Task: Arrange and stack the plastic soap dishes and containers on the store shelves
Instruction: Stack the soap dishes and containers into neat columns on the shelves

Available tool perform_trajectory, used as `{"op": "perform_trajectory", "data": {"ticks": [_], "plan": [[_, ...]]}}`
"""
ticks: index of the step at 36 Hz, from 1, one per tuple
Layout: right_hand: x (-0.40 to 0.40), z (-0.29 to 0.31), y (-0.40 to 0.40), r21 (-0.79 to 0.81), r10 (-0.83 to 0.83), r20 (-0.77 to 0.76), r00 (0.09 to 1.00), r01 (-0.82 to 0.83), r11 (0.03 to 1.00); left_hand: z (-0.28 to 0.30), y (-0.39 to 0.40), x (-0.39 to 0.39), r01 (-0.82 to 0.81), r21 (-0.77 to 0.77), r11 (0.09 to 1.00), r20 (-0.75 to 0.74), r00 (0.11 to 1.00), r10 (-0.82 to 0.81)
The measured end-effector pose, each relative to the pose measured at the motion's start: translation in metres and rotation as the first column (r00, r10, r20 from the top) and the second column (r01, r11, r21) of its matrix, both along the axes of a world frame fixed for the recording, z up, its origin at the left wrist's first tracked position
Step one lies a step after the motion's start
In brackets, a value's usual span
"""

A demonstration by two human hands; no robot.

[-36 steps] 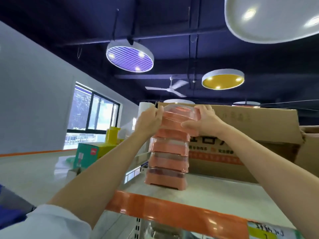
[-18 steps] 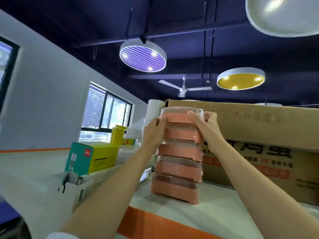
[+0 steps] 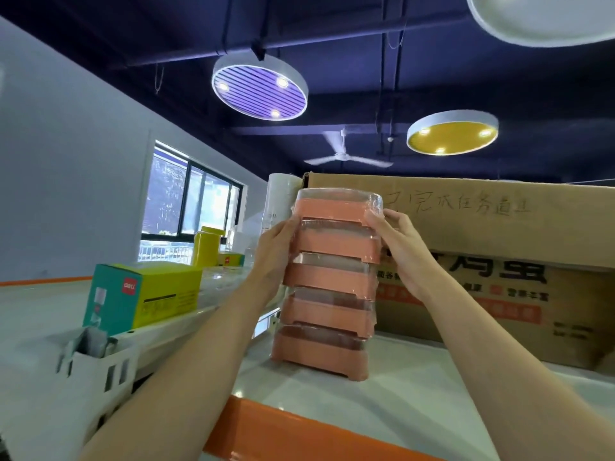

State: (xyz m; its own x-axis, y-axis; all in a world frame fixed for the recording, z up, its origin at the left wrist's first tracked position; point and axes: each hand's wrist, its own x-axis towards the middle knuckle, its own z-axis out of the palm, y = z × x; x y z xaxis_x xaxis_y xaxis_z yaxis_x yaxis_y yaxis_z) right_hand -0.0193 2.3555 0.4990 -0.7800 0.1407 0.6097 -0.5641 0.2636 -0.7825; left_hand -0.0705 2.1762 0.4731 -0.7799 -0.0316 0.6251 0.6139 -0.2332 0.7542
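- Cardboard box: I log it right behind the stack on the top shelf, large and brown, handwriting along its upper flap, printed characters lower down. It walls off the space to the rear and right.
- White roll: upright, just behind the stack's upper left corner, beside the box's left edge.
- Green-and-yellow carton: on the neighbouring shelf to the left, well apart from the stack; a yellow container stands farther back.
- White slotted holder: low at the left, near my left forearm.
- Shelf: white top with an orange front lip — bare in front of the stack.
- Left hand: raised, palm against the stack's left side at the second and third dishes, fingers wrapped round the far side.
- Right hand: raised opposite, thumb on the upper front corner, fingers behind; the grip of both hands is clamped on the stack's upper dishes.
- Stack of soap dishes: five salmon-pink dishes in clear wrap, base resting on the shelf; long axis vertical, leaning slightly — top to the right. Each dish's open face points up.
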Motion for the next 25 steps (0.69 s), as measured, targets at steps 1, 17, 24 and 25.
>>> {"op": "perform_trajectory", "data": {"ticks": [1,17,24,25], "plan": [[-0.0005,-0.0002,-0.0002,-0.004,-0.003,0.004,1.000,0.003,1.000,-0.0003,-0.0003,-0.0003,-0.005,0.001,1.000,-0.002,1.000,0.005],[-0.0005,-0.0008,0.0006,0.069,-0.048,-0.003,0.999,0.049,0.996,-0.0054,-0.0007,-0.0021,-0.175,-0.099,0.980,-0.103,0.981,0.165],[0.0007,0.0000,0.0009,0.123,-0.071,0.021,0.997,0.068,0.990,-0.0044,-0.0010,-0.0001,-0.243,-0.154,0.958,-0.133,0.965,0.224],[0.0008,-0.0004,0.0012,0.119,-0.079,0.023,0.997,0.075,0.990,-0.0043,-0.0013,0.0001,-0.245,-0.150,0.958,-0.136,0.965,0.226]]}}
